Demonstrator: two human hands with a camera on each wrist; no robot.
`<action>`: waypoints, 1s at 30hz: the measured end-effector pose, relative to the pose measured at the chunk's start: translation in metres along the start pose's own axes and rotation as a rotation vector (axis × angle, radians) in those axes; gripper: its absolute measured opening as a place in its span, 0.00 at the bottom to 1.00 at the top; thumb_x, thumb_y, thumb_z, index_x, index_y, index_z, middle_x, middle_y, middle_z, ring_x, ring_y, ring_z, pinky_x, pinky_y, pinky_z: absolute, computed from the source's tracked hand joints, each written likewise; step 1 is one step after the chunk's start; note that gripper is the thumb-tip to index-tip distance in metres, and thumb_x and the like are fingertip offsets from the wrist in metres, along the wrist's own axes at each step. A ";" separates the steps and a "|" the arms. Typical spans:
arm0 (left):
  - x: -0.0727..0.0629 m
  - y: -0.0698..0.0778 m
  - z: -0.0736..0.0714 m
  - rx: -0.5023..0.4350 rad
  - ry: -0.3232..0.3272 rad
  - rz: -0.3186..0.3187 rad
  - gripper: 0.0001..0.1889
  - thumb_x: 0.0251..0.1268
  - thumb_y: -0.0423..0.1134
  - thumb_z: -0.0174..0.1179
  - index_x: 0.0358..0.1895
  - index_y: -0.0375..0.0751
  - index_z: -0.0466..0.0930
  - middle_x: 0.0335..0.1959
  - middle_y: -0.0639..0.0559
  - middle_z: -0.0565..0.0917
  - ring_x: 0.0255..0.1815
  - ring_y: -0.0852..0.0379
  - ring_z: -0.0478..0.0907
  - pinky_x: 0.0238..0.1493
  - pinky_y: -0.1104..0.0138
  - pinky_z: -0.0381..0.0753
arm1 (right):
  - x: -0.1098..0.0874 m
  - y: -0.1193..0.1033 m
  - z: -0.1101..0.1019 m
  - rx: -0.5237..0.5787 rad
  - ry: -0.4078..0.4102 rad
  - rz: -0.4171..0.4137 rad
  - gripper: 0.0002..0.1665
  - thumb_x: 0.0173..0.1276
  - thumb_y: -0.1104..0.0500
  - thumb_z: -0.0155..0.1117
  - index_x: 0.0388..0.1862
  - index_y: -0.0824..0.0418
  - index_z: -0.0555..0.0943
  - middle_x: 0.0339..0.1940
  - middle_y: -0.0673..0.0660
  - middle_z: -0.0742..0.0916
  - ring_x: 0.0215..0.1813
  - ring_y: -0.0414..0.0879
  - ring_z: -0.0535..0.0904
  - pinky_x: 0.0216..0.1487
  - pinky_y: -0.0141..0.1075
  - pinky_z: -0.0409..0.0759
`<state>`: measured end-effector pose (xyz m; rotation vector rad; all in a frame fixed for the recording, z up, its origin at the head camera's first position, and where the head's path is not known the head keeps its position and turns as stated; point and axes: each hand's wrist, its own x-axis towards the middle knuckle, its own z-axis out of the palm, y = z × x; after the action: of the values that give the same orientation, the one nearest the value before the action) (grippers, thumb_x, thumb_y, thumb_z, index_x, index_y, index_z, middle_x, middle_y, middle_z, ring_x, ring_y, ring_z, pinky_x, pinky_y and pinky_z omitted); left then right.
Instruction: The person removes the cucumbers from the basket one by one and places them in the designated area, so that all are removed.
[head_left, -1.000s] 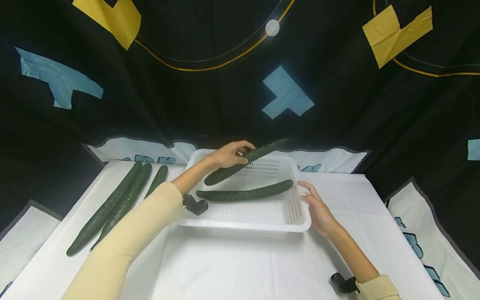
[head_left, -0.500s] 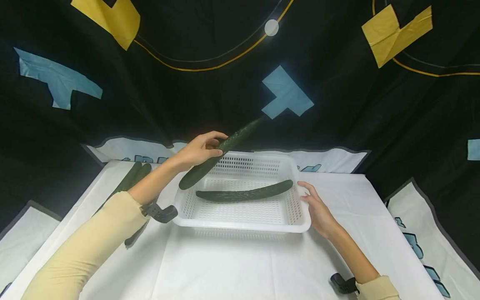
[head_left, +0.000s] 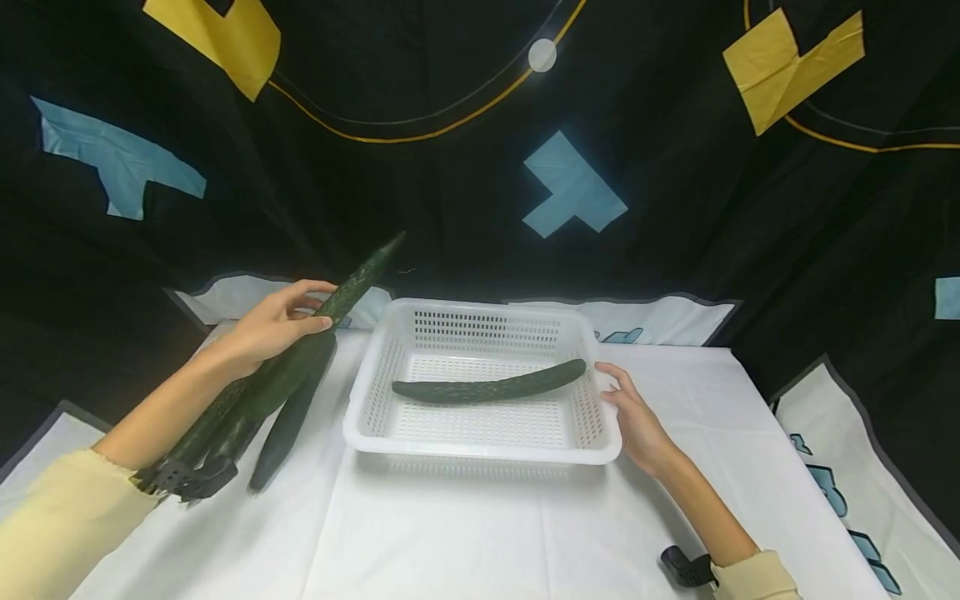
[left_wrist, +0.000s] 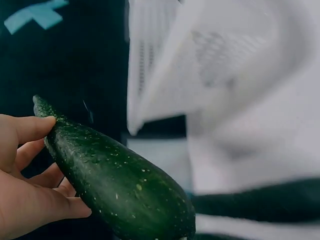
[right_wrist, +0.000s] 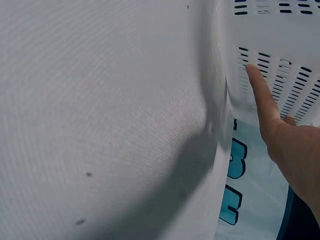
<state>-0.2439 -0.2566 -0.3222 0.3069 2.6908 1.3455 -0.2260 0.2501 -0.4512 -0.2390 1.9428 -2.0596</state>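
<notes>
A dark green cucumber (head_left: pixel 367 279) slants up from my left hand (head_left: pixel 273 329), which holds it between thumb and fingers over the left side of the table. The left wrist view shows the same cucumber (left_wrist: pixel 125 185) close up, its thick end toward the camera. Beneath that hand several cucumbers lie on the cloth, partly hidden by the arm; one cucumber (head_left: pixel 281 446) shows clearly. At the middle stands a white perforated basket (head_left: pixel 480 454) with one cucumber (head_left: pixel 491 389) inside. My right hand (head_left: pixel 637 421) touches the basket's right side, a finger extended against its slotted wall in the right wrist view.
A white cloth (head_left: pixel 450 533) covers the table. Behind it hangs a black curtain (head_left: pixel 420 200) with yellow and blue patches. Each wrist wears a black camera; the right camera (head_left: pixel 686 567) sits near the table's front.
My left hand has carried its cucumber left, from over the basket to above the cucumbers on the table. The right hand, the basket and the cucumber inside it have stayed put.
</notes>
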 end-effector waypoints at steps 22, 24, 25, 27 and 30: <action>-0.079 -0.151 -0.059 0.071 0.087 -0.199 0.33 0.78 0.41 0.53 0.73 0.25 0.49 0.62 0.18 0.61 0.56 0.24 0.66 0.45 0.45 0.77 | 0.000 0.005 -0.004 -0.015 -0.010 -0.004 0.33 0.80 0.56 0.39 0.80 0.48 0.45 0.79 0.60 0.55 0.75 0.61 0.55 0.62 0.46 0.67; -0.081 -0.157 -0.063 0.063 0.085 -0.217 0.33 0.78 0.42 0.53 0.73 0.26 0.49 0.63 0.17 0.60 0.55 0.26 0.67 0.43 0.51 0.78 | 0.000 0.006 -0.003 -0.015 -0.009 -0.004 0.33 0.80 0.56 0.39 0.80 0.48 0.44 0.79 0.60 0.55 0.75 0.60 0.55 0.63 0.45 0.66; -0.082 -0.160 -0.066 0.053 0.081 -0.223 0.33 0.78 0.42 0.53 0.73 0.27 0.49 0.63 0.17 0.59 0.55 0.26 0.68 0.42 0.54 0.79 | 0.000 0.007 -0.003 -0.014 -0.009 -0.005 0.33 0.80 0.56 0.38 0.80 0.48 0.44 0.79 0.60 0.55 0.75 0.60 0.55 0.63 0.45 0.65; -0.084 -0.165 -0.070 0.031 0.079 -0.240 0.32 0.78 0.42 0.54 0.73 0.29 0.52 0.64 0.16 0.58 0.53 0.30 0.71 0.40 0.58 0.80 | -0.001 0.007 -0.002 -0.014 -0.009 -0.008 0.33 0.81 0.55 0.38 0.80 0.48 0.44 0.80 0.60 0.54 0.75 0.59 0.55 0.64 0.45 0.64; -0.084 -0.170 -0.074 0.004 0.083 -0.249 0.29 0.76 0.41 0.56 0.71 0.31 0.55 0.63 0.16 0.59 0.48 0.40 0.76 0.38 0.60 0.81 | -0.001 0.006 -0.001 -0.014 -0.012 -0.011 0.33 0.81 0.56 0.37 0.80 0.48 0.43 0.80 0.60 0.54 0.75 0.59 0.54 0.65 0.45 0.63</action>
<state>-0.1981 -0.4330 -0.4131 -0.0841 2.6869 1.3055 -0.2246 0.2510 -0.4574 -0.2652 1.9538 -2.0480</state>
